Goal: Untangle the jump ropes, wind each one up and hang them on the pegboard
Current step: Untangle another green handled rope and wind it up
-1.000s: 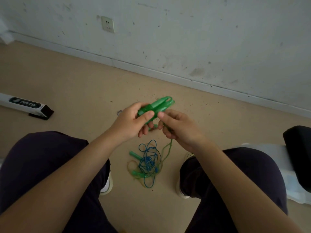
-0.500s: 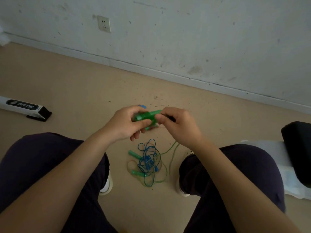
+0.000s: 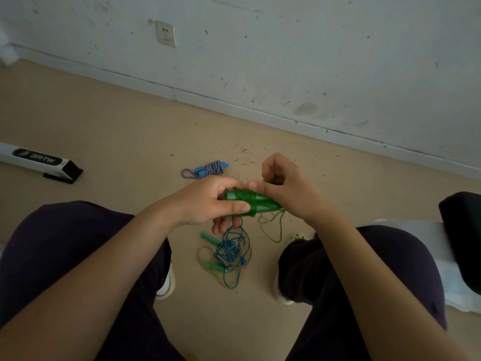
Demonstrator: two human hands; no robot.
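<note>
My left hand (image 3: 208, 201) grips the two green handles (image 3: 250, 201) of a green jump rope, held side by side and pointing right. My right hand (image 3: 289, 188) holds the handles' right end, thumb on top, fingers curled over the green cord. Loose green cord (image 3: 273, 230) hangs below the hands toward the floor. A tangle of blue and green ropes (image 3: 231, 254) with small green handles lies on the floor between my feet. A wound-up blue rope (image 3: 210, 168) lies on the floor beyond my left hand. No pegboard is in view.
A white and black box (image 3: 39, 162) lies on the floor at the left. A wall with a socket (image 3: 165, 33) runs across the back. My knees frame the floor space; a black object (image 3: 463, 238) on white fabric sits at the right.
Both hands have lowered the green handles from tilted upward to lying level. My right hand has shifted over the handles' right end. The wound blue rope has come into view behind.
</note>
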